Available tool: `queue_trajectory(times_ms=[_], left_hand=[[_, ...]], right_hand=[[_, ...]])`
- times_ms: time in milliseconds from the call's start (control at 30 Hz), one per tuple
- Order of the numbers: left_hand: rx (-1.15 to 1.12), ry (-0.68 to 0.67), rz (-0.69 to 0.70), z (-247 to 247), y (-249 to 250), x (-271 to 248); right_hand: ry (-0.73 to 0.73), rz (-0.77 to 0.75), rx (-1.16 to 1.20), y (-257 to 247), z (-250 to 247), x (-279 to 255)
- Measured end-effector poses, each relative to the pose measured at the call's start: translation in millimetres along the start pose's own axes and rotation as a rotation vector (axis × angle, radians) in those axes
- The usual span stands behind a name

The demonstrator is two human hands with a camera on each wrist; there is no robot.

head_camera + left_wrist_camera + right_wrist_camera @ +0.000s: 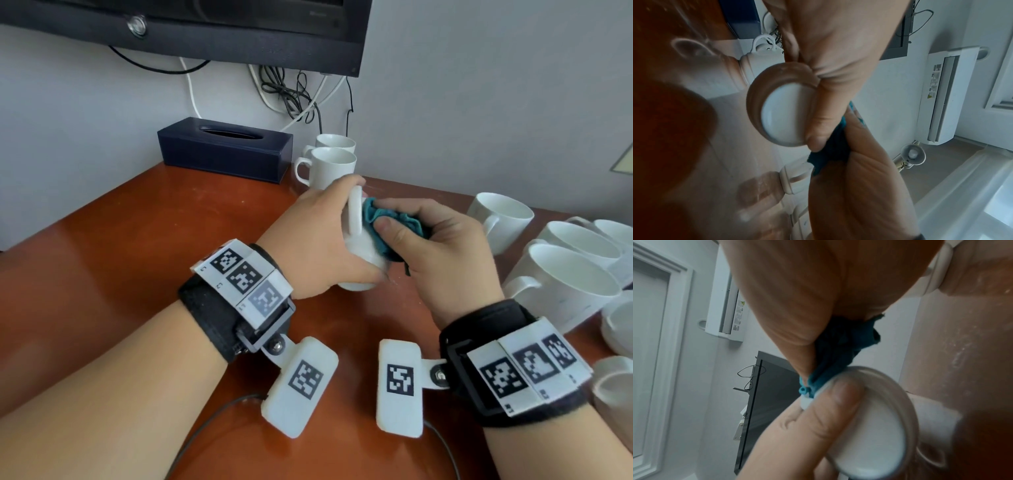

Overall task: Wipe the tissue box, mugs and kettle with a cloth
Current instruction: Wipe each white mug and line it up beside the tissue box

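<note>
A glossy reddish-brown wooden surface (137, 240) fills the lower half of the head view, set into a corner of pale grey walls. At center frame the left hand (315, 240) holds a white mug (359, 246) tipped on its side just above the surface, fingers curled round its body with the handle facing up. The right hand (442, 246) bunches a teal cloth (383, 219) between thumb and curled fingers and presses it against the mug beside the handle. In the left wrist view the mug's round base (785, 113) faces the camera, the left thumb lying along its rim.

In the upper left of center, a dark navy tissue box (222, 150) sits against the wall, and just right of it stand two upright white mugs (332, 164), one close behind the other. A cluster of further white mugs (565, 260) crowds the right edge of the frame, some upright, some leaning. A dark monitor (205, 31) hangs along the top, with black and white cables (294, 96) tangled beneath it. The wrist views show a white wall-mounted air conditioner (941, 97) and a white panelled door frame (663, 353). No kettle appears in any view.
</note>
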State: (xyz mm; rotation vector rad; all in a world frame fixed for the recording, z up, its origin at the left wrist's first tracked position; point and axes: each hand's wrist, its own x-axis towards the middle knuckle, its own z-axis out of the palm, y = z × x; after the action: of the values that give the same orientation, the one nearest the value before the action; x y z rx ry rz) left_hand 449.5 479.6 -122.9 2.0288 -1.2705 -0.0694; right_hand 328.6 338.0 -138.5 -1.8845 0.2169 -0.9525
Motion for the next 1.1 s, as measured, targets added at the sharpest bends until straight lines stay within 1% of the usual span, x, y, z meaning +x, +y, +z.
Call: queue_trajectory(times_ms=[133, 200, 267, 367, 467, 567, 733, 833, 967, 1100], left_hand=[[-0.037, 0.040, -0.054, -3, -3, 2], [-0.049, 0.036, -0.056, -3, -3, 1], [-0.047, 0.020, -0.035, -2, -2, 1], [-0.063, -0.033, 0.016, -1, -2, -2], [-0.055, -0.067, 0.025, -3, -1, -2], [-0.074, -0.016, 0.002, -6, -4, 0], [-0.183, 0.156, -0.077, -7, -14, 2], [-0.208, 0.196, -0.115, -7, -16, 4], [-0.253, 0.149, -0.085, -8, -14, 3], [-0.359, 0.050, -0.033, -6, -10, 0]], right_hand=[[-0.097, -0.022, -0.023, 0, -1, -3], [-0.104, -0.017, -0.011, 0, 0, -4], [-0.059, 0.000, -0.008, 2, 0, -2], [0.058, 0.041, 0.033, 8, -1, 2], [0.158, 0.086, 0.067, 12, -5, 5], [0.163, 0.118, 0.092, 10, -6, 4], [0.036, 0.107, 0.169, 7, -4, -1], [-0.002, 0.105, 0.201, 4, -3, -3], [0.023, 0.123, 0.223, 3, -3, -3], [0.128, 0.162, 0.280, 5, -8, 1]])
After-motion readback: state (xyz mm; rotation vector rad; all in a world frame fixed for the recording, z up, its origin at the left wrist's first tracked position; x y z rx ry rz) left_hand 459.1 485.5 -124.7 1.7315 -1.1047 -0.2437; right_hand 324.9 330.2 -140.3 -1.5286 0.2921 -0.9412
